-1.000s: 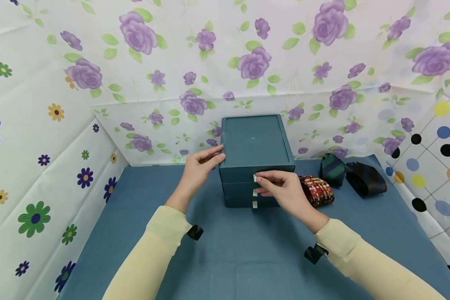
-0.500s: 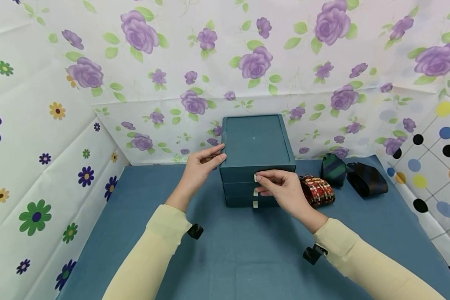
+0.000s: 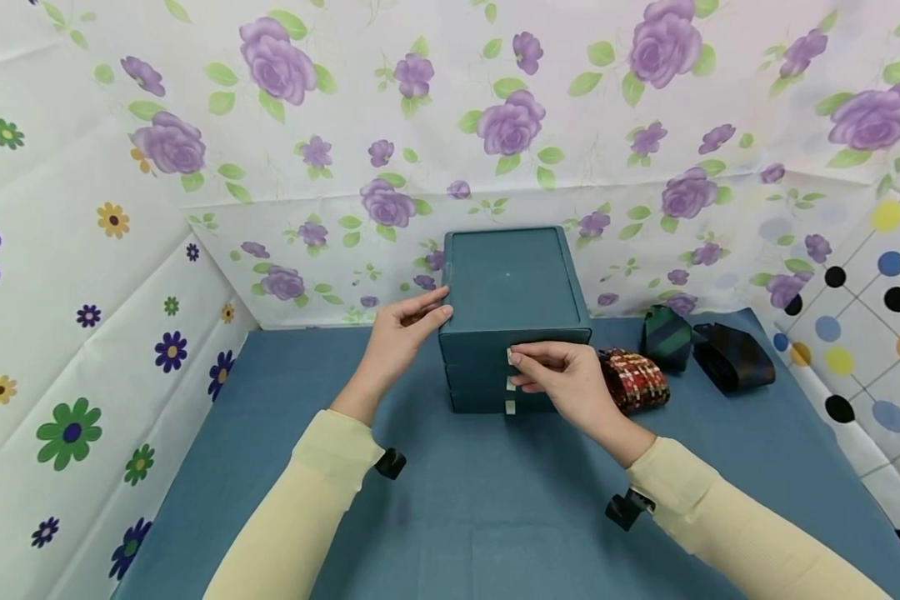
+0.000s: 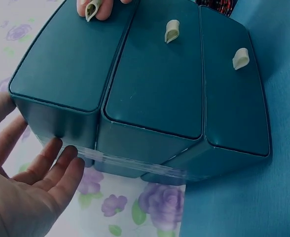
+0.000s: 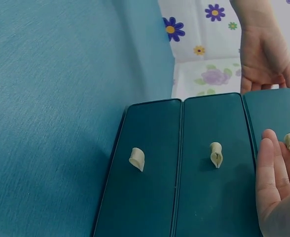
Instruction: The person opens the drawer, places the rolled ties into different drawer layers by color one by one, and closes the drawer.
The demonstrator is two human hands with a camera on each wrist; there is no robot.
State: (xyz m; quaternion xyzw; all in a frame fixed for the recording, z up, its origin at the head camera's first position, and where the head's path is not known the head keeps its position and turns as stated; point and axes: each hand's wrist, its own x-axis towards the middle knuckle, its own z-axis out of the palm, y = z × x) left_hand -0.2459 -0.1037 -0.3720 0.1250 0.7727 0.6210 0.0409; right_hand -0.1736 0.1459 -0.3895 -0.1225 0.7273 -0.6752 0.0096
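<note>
A dark teal box of three stacked drawers [image 3: 510, 279] stands at the back middle of the table, the drawer fronts level with one another. My left hand [image 3: 399, 337] rests its fingertips along the left side of the box near the top, fingers mostly straight. At the front, my right hand [image 3: 570, 379] pinches the cream loop tab [image 5: 289, 141] of the top drawer between thumb and finger, its other fingers extended over the front. The middle tab [image 4: 172, 31] and the bottom tab [image 4: 240, 59] stick out untouched.
Right of the box lie a red, black and cream woven roll [image 3: 636, 382], a rolled green and navy striped necktie [image 3: 665, 340] and a dark striped roll [image 3: 733, 358]. A flowered cloth wall [image 3: 307, 250] rises close behind. Blue cloth [image 3: 457, 508] covers the table.
</note>
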